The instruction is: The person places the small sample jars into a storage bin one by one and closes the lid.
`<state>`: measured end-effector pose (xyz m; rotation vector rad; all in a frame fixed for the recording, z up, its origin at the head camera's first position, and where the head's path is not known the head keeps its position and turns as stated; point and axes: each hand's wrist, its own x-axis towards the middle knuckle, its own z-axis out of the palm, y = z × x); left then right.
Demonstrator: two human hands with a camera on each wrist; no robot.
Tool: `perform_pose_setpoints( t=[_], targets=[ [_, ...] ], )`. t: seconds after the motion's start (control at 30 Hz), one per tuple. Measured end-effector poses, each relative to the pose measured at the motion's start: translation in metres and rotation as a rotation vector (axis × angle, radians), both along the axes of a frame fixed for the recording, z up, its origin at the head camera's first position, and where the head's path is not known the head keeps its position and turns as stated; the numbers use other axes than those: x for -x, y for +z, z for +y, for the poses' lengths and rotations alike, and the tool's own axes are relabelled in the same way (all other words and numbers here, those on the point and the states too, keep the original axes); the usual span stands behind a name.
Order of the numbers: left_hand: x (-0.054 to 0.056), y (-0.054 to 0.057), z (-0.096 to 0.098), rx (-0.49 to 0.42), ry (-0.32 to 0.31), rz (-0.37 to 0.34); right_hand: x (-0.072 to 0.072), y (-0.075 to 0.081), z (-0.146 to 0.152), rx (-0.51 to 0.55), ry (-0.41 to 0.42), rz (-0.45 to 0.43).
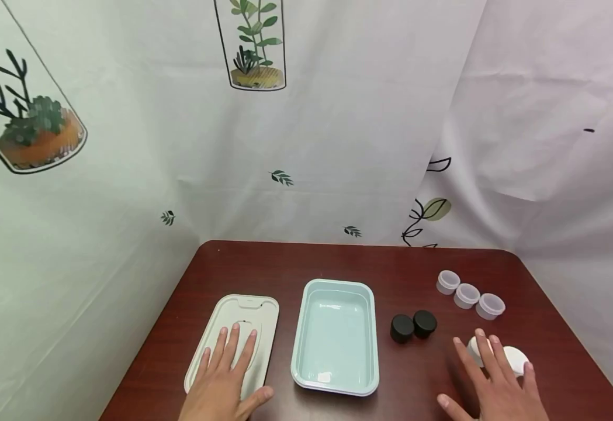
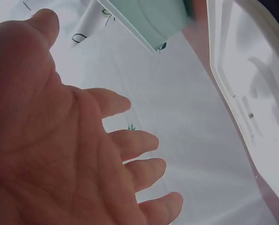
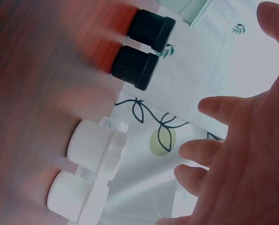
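Left hand [image 1: 221, 380]: fingers straight and spread, holding nothing, over the lid
Right hand [image 1: 503, 389]: also widely spread, holding nothing, above the white jars
Lid [image 1: 259, 351]: off-white, smooth, rectangular with rounded corners and a raised rim; lower left of the head frame
White jars [image 3: 94, 147]: two, opaque, cylindrical, with wider caps; lower right of the head frame
Black jars [image 1: 402, 328]: two short cylinders, beside each other
Tray [image 1: 335, 351]: pale blue, glossy, deep; lower centre
Translucent cups [image 1: 466, 296]: three, round, in a slanting row
Table [image 1: 285, 263]: reddish-brown, shiny
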<state>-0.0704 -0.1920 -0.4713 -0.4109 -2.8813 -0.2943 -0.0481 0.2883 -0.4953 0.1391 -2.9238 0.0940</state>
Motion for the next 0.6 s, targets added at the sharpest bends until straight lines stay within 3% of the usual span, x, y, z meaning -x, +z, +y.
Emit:
perform_pose_setpoints(
  t=[0.37,0.6],
  targets=[
    [0.008,-0.001,0.016,-0.249,-0.001,0.104,0.002,0.012,0.011,0.157,0.051,0.029],
    [0.014,-0.002,0.026,-0.393,-0.058,0.142,0.002,0.019,0.024,0.283,0.058,0.106]
  ],
)
